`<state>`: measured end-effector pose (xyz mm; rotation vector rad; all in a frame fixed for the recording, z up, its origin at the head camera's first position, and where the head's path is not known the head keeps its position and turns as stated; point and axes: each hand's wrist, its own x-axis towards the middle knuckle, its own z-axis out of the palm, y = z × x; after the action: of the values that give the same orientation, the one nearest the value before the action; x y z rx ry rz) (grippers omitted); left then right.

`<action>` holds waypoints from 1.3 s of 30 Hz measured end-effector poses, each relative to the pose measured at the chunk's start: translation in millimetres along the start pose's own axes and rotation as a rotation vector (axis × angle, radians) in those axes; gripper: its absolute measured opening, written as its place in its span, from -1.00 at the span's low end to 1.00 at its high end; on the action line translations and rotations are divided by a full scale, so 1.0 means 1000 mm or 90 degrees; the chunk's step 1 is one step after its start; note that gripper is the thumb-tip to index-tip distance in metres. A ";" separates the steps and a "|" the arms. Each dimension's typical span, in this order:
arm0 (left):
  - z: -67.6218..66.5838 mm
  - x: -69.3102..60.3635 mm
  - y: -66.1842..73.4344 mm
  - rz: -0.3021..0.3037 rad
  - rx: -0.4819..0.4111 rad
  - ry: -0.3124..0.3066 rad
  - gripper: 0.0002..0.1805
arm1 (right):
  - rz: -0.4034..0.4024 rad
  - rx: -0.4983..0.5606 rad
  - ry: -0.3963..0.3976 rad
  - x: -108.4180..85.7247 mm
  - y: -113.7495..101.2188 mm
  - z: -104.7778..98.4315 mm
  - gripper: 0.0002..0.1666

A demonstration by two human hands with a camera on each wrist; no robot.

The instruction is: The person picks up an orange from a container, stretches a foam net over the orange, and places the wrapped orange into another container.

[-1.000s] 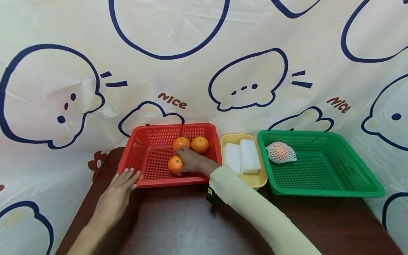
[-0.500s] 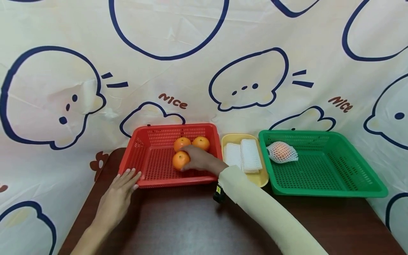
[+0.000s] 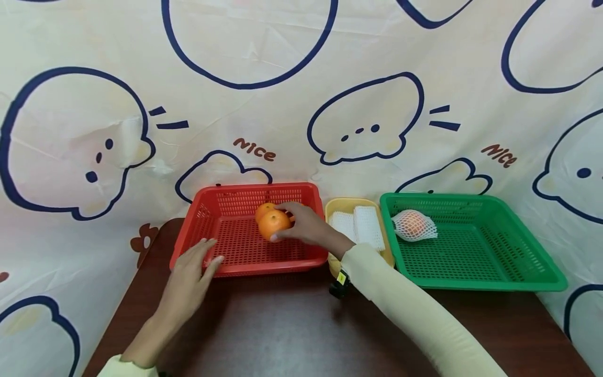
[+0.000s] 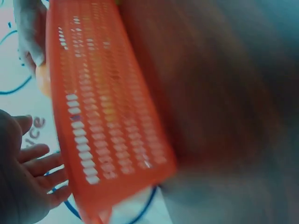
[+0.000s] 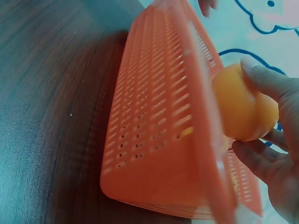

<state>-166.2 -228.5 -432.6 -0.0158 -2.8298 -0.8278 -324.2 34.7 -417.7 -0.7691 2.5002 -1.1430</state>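
A round, glossy orange fruit (image 3: 274, 225) is held by the right hand (image 3: 311, 226), thumb and fingers curled around it, over a red perforated plastic basket (image 3: 268, 269). The left hand (image 3: 188, 275), fingers loosely spread and empty, is by the basket's near left corner. Beside the basket, a yellow tray (image 3: 389, 257) holds white mesh sleeves (image 3: 368, 228).

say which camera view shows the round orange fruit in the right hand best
Right wrist view: the round orange fruit looks largest there, gripped by the right hand. The head view shows it smaller, from above; the left wrist view shows only part, past the red perforated plastic basket.
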 end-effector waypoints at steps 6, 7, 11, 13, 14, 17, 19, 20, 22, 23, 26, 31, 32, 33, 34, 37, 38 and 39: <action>0.005 0.029 0.035 0.011 -0.157 -0.072 -0.20 | -0.035 0.002 0.001 -0.014 -0.008 -0.014 0.02; 0.007 0.034 0.041 0.020 -0.187 -0.079 -0.18 | -0.042 0.001 0.001 -0.018 -0.009 -0.017 0.01; 0.015 0.049 0.060 0.037 -0.313 -0.118 -0.15 | -0.065 -0.001 0.000 -0.031 -0.018 -0.025 -0.01; 0.018 0.052 0.067 0.035 -0.354 -0.133 -0.14 | -0.077 0.004 -0.004 -0.037 -0.022 -0.027 -0.02; 0.020 0.054 0.070 0.036 -0.370 -0.137 -0.15 | -0.082 0.005 -0.007 -0.040 -0.024 -0.028 -0.02; 0.022 0.056 0.079 0.040 -0.395 -0.143 -0.15 | -0.090 0.002 -0.010 -0.049 -0.027 -0.032 -0.02; 0.023 0.057 0.086 0.044 -0.403 -0.145 -0.16 | -0.087 0.000 -0.006 -0.053 -0.028 -0.036 -0.01; 0.023 0.058 0.089 0.048 -0.401 -0.143 -0.17 | -0.082 -0.001 -0.004 -0.055 -0.028 -0.038 -0.02; 0.025 0.059 0.095 0.052 -0.408 -0.145 -0.18 | -0.070 0.002 -0.001 -0.060 -0.026 -0.042 -0.02; 0.026 0.060 0.098 0.054 -0.407 -0.147 -0.19 | -0.063 0.003 -0.001 -0.062 -0.025 -0.044 -0.02; 0.029 0.062 0.105 0.068 -0.417 -0.151 -0.20 | -0.046 0.003 -0.004 -0.067 -0.022 -0.051 -0.02; 0.036 0.066 0.118 0.092 -0.442 -0.161 -0.21 | -0.041 0.004 0.005 -0.076 -0.014 -0.063 0.00; 0.037 0.067 0.121 0.095 -0.447 -0.161 -0.21 | -0.041 0.004 0.008 -0.078 -0.012 -0.065 0.00; 0.039 0.068 0.123 0.103 -0.451 -0.162 -0.21 | -0.041 0.004 0.012 -0.080 -0.012 -0.068 0.01; 0.039 0.069 0.126 0.108 -0.455 -0.163 -0.22 | -0.043 0.003 0.014 -0.082 -0.011 -0.070 0.03; 0.042 0.071 0.134 0.126 -0.463 -0.167 -0.22 | -0.043 -0.014 0.022 -0.089 -0.009 -0.078 0.04; 0.043 0.072 0.136 0.136 -0.469 -0.168 -0.22 | -0.044 -0.019 0.023 -0.092 -0.008 -0.080 0.05; 0.044 0.072 0.138 0.141 -0.473 -0.169 -0.22 | -0.046 -0.023 0.023 -0.094 -0.008 -0.082 0.04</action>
<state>-236.2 -91.5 -381.2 -0.5648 -2.4844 -1.8617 -282.1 134.8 -354.9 -0.8635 2.5478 -1.1474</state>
